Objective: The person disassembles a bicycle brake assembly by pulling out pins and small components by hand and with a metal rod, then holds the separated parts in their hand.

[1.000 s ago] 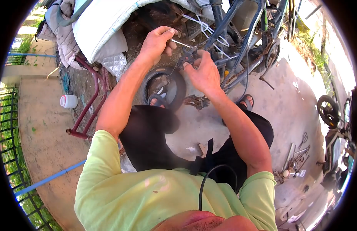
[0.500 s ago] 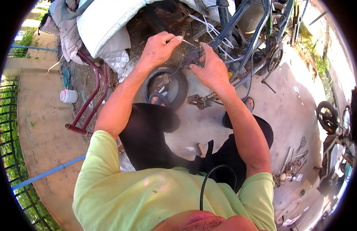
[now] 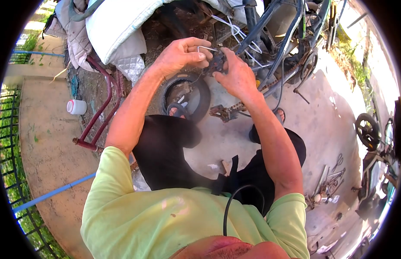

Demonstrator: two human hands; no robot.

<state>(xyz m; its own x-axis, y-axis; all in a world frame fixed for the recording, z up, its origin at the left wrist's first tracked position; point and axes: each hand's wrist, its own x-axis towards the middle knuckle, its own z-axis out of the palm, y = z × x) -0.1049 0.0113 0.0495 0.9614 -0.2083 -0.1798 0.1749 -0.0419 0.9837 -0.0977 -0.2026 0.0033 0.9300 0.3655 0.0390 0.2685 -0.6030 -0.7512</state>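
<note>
Head view: left grip (image 3: 183, 55) pinches a thin rod (image 3: 208, 48), right grip (image 3: 239, 77) clamps a dark part (image 3: 215, 64), probably stiff, best held by its edges.

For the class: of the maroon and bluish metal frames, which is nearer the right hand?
The bluish frame, just beyond the right hand; the maroon frame lies farther off, near the white jar.

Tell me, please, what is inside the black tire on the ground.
Inside the tire, littered ground shows; the sandalled left foot overlaps the opening's lower part. What lies beneath the foot is covered, and the trouser leg hides its heel.
</note>
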